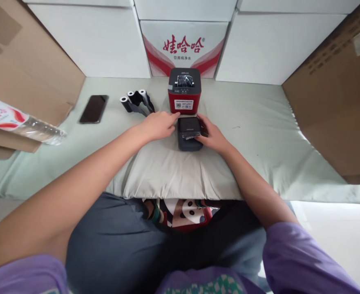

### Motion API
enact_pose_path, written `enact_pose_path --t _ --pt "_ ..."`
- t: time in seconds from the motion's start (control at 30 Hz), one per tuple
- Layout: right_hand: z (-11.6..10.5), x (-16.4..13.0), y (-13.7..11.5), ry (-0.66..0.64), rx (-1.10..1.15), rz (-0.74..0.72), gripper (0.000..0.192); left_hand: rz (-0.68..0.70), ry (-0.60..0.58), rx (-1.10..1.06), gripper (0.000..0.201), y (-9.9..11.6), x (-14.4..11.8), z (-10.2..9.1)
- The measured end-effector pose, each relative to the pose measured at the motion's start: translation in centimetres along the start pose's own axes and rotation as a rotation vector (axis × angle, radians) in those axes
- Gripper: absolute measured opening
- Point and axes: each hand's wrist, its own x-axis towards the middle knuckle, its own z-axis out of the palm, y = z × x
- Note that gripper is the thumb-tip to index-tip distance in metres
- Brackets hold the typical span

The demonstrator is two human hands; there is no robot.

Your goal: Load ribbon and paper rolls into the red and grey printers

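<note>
Just in front of a red box-shaped device (184,92) with a dark top, a small dark blue device (190,143) lies on the pale green cloth. It looks like a portable printer, with a black square top and a piece of clear film. My right hand (212,132) grips its right side, thumb in front and fingers towards the back. My left hand (161,125) is at its left, index finger stretched out near the red device's lower edge, other fingers curled, nothing visibly held. Behind my left hand are several small rolls (133,97) with dark strips trailing from them.
A phone (94,109) lies flat at the left. Farther left is a wrapped plastic bottle (23,119) by a cardboard box (29,53). Another cardboard box (336,94) stands at the right. White cartons (182,49) line the back. The padded cloth (182,175) ends before my lap.
</note>
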Motion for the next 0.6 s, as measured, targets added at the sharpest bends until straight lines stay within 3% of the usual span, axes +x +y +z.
enact_pose_path --t 0.13,0.33,0.6 --pt "-0.2 0.1 -0.1 -0.005 0.011 0.005 0.092 0.021 -0.028 -0.084 0.069 -1.2 -1.1 0.7" --pt "-1.3 0.1 -0.4 0.006 -0.023 0.007 0.068 0.058 -0.013 -0.186 0.072 -1.7 -2.1 2.1" --pt "-3.2 -0.1 -2.0 0.007 -0.306 -0.082 0.050 0.134 0.066 -0.379 0.073 -1.6 -2.9 4.4"
